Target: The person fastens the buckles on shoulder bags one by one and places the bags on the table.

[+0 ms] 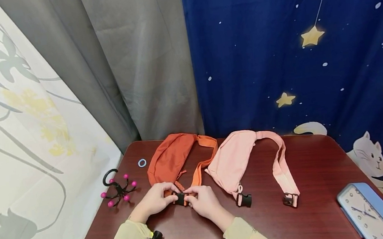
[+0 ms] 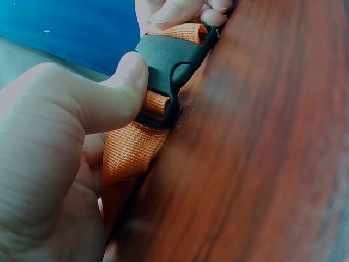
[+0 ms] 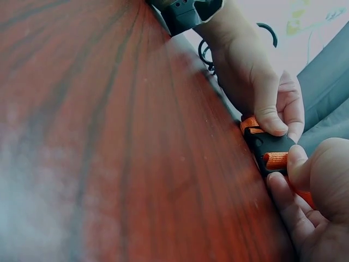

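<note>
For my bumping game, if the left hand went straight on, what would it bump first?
The left hand pinches the black buckle, so that's first; the right hand seems next, though depth is unclear.

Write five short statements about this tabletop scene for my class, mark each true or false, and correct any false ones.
1. The left hand and right hand both hold the black buckle on the orange strap. True.
2. In the head view, the rust-red bag lies left of the pink bag. True.
3. The pink bag's own buckle is clipped together. False: one half lies apart from the other half.
4. The black rack with pink knobs is in the left hand. False: the rack is on the table, untouched.
5. The clock has a red case. False: the clock's case is blue.
</note>
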A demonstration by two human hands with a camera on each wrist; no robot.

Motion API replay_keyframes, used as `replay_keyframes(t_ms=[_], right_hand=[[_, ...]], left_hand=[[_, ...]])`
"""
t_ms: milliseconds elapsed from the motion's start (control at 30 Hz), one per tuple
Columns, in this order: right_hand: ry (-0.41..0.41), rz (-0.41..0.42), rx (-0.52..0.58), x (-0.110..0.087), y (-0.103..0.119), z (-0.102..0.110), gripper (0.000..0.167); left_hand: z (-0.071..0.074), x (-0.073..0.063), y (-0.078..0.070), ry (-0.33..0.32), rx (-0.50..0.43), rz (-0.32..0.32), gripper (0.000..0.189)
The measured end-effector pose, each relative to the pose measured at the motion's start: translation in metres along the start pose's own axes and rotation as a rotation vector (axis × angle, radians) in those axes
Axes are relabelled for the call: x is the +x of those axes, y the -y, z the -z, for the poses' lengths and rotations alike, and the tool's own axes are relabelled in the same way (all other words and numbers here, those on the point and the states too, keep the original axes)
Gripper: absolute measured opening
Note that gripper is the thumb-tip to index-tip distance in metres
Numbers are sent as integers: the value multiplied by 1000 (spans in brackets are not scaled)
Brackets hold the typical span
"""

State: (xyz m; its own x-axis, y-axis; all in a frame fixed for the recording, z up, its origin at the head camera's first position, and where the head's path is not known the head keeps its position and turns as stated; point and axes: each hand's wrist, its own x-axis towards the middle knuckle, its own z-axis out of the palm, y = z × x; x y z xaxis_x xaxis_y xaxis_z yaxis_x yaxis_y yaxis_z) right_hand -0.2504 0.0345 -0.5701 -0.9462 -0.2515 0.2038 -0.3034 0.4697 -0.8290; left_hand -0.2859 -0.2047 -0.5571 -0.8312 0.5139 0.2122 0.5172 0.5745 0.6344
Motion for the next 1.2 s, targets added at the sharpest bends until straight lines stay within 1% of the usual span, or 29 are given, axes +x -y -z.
replay_keyframes(t_ms=[300,633,733,867,1000,1100,1200], right_hand=[[15,-19,23,0,-1,0,10],[24,-15,42,-1,-4,-1,11],[22,-7,36,0,-4,-1,11],[34,-11,19,0,-5,-1,13],[50,-5,-7,0,-3,2,15],[67,19,-29,-1,0,5,18],[87,63,-82,0,4,10,24]], left_hand=[[-1,-1,1,10,-16,13,14],[-1,-1,6,6,-9,-21,13],[0,0,6,11,-8,-17,15],[1,0,5,16,-9,-9,16],[2,-2,4,22,-24,-35,14],[3,-2,4,31,-41,-55,11],[4,0,3,37,-50,-59,9]])
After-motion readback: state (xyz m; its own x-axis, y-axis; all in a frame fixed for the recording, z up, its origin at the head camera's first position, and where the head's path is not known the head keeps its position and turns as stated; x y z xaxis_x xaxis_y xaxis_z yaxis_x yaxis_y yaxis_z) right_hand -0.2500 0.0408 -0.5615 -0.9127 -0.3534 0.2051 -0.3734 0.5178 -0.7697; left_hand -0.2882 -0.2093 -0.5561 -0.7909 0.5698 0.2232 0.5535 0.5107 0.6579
